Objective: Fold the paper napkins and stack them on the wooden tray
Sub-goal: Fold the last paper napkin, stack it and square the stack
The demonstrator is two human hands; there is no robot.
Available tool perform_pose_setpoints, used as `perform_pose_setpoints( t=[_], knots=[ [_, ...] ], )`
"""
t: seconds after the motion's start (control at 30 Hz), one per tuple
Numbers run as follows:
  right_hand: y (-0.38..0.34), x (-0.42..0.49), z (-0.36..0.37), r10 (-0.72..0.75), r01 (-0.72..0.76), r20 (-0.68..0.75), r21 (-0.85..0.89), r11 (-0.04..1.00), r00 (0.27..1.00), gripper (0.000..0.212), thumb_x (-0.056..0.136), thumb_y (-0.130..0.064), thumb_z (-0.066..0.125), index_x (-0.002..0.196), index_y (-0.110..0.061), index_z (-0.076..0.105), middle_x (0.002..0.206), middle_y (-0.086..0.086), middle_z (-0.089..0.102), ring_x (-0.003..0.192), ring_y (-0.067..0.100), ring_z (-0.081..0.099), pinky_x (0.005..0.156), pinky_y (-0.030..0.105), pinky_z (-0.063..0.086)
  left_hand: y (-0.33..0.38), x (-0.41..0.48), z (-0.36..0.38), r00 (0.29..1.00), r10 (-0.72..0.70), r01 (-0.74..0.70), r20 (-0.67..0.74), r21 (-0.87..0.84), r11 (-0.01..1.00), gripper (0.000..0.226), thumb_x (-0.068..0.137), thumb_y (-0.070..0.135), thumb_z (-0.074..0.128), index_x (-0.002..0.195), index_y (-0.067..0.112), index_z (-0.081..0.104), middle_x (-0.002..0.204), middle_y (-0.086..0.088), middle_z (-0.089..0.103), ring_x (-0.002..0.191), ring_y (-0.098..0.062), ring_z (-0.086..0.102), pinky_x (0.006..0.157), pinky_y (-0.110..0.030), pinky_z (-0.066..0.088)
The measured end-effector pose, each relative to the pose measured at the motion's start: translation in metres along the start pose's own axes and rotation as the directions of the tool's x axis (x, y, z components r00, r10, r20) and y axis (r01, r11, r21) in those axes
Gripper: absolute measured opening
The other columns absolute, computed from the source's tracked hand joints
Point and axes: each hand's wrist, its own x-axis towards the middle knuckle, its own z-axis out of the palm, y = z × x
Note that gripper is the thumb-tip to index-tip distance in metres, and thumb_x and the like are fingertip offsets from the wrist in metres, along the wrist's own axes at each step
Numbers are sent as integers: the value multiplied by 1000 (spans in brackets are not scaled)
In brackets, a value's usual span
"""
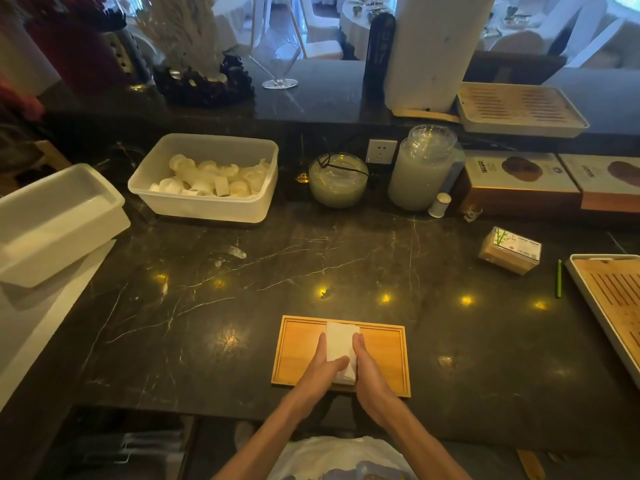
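Observation:
A flat wooden tray point(301, 355) lies on the dark marble counter right in front of me. In its middle sits a small stack of folded white paper napkins point(341, 341), long side pointing away from me. My left hand point(323, 367) rests on the stack's left side, its thumb lying across the near part of the top napkin. My right hand point(369, 365) presses flat against the stack's right edge. Both hands squeeze the stack between them. The near end of the stack is partly hidden by the hands.
A pack of napkins point(510, 250) lies at the right, beside a green pencil point(558, 278) and a slatted tray point(613, 306). At the back stand a plastic tub of white items point(207, 178), a glass bowl point(337, 180) and a jar point(420, 168). White tubs point(52, 220) stand left.

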Motion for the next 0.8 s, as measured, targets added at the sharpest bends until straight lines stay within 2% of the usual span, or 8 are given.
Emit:
perform_pose_setpoints(
  t=[0.13,0.23,0.3,0.4,0.47,0.57,0.7,0.8],
  knots=[
    [-1,1,-5,-24,25,6,-131,991,1000,75,99,-59,31,158,-34,-7,169,-4,-3,154,26,4,123,50,13,-3,2,-3,1000,21,-22,12,49,999,86,103,28,53,158,25,-13,168,2,9,151,-21,22,120,-39,26],
    [-1,0,-17,-152,150,10,-232,961,988,70,105,-41,42,157,-40,-5,164,-11,9,150,13,15,117,35,26,0,2,-9,994,104,-97,-43,135,986,83,103,14,51,158,31,-9,163,3,22,138,-12,37,111,-28,36],
    [-1,0,-24,-213,216,43,-304,928,976,69,104,-27,51,157,-39,8,158,-14,20,142,5,24,111,24,34,3,1,-11,988,150,-137,-49,198,971,75,103,13,49,159,31,2,164,4,21,144,-14,34,117,-32,35],
    [2,2,-31,-227,237,81,-482,843,971,67,100,-14,59,156,-29,26,162,-7,27,146,15,30,117,37,37,0,2,-12,987,160,-143,-25,337,931,64,103,16,50,158,27,19,167,-1,17,153,-20,19,125,-43,24],
    [5,4,-33,-208,212,73,-561,800,975,67,98,-10,61,155,-26,30,163,-3,29,147,17,31,118,39,36,-2,4,-11,988,151,-128,-23,414,901,65,101,15,54,157,27,22,167,-3,18,154,-22,19,124,-45,25],
    [5,5,-34,-158,173,76,-566,806,985,70,98,-12,62,156,-29,27,163,-4,27,147,20,31,116,40,39,-3,5,-13,989,147,-120,-23,457,881,68,100,17,57,157,27,22,166,-1,19,153,-22,21,123,-44,28],
    [2,6,-36,-118,162,114,-571,804,986,80,96,-15,65,158,-33,17,165,-7,20,149,23,27,113,37,39,-2,6,-21,991,133,-125,9,401,907,72,99,16,60,157,28,20,166,3,21,151,-21,24,122,-45,30],
    [1,5,-37,-102,160,129,-603,782,986,83,96,-16,66,158,-32,15,165,-5,21,148,22,28,117,43,38,-4,4,-26,989,146,-139,20,453,881,73,98,17,62,157,28,20,165,2,24,150,-19,27,122,-42,31]
  ],
)
